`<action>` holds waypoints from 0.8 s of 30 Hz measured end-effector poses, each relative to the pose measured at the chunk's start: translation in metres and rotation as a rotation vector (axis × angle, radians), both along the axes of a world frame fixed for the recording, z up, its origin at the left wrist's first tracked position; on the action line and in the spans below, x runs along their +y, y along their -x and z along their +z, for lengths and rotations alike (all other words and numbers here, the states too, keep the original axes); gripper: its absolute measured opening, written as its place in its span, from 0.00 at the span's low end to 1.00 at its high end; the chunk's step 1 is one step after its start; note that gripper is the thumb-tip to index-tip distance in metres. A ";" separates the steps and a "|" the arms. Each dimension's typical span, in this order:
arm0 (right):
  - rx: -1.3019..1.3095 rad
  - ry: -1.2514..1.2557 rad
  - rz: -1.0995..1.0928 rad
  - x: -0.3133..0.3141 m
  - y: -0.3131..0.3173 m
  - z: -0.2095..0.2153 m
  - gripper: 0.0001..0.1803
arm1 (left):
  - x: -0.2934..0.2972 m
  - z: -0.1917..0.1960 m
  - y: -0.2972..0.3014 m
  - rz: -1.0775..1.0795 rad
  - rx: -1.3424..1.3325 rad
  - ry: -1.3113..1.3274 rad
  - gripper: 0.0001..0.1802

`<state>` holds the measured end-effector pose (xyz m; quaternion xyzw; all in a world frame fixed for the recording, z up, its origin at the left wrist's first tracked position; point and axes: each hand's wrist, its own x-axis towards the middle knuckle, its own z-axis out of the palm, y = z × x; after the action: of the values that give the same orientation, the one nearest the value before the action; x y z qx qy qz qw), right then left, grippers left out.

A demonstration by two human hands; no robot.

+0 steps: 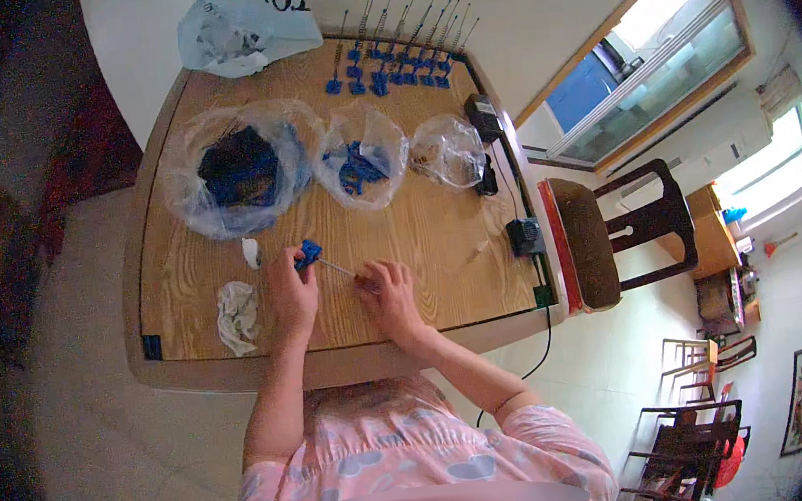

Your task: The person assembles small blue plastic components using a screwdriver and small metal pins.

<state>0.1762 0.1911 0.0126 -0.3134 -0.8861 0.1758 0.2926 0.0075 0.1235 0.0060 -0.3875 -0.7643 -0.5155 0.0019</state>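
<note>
Over the near part of the wooden table, my left hand [292, 287] is closed around a small blue plastic piece [310, 253]. From that piece a thin pale rod [336, 269] runs slantwise to the right. My right hand [390, 294] pinches the rod's other end, with its fingertips hiding the tip. Beyond my hands stand open clear plastic bags: a large one [189, 207] with dark and blue parts, a middle one [389, 137] with small blue pieces, and a smaller one [450, 151] whose contents are hard to make out.
Several blue-based rods with springs [401, 64] are lined up at the table's far edge, beside a white printed bag [249, 37]. Crumpled tissue [237, 317] lies left of my left hand. Black adapters [523, 237] and a cable sit along the right edge, near a chair [590, 234].
</note>
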 end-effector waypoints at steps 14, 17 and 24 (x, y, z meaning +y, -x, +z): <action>0.029 0.286 0.021 0.003 -0.048 0.023 0.13 | -0.002 0.021 -0.002 0.014 0.054 0.017 0.15; -0.059 0.161 0.076 0.007 -0.052 0.010 0.13 | 0.001 0.000 0.003 0.007 -0.017 0.008 0.14; -0.040 0.325 0.021 -0.001 -0.051 0.015 0.16 | 0.001 0.000 0.002 -0.001 0.114 -0.036 0.15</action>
<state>0.2275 0.1905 0.0274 -0.3507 -0.8549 0.3138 0.2184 0.0050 0.1248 0.0063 -0.4166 -0.7533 -0.5062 0.0522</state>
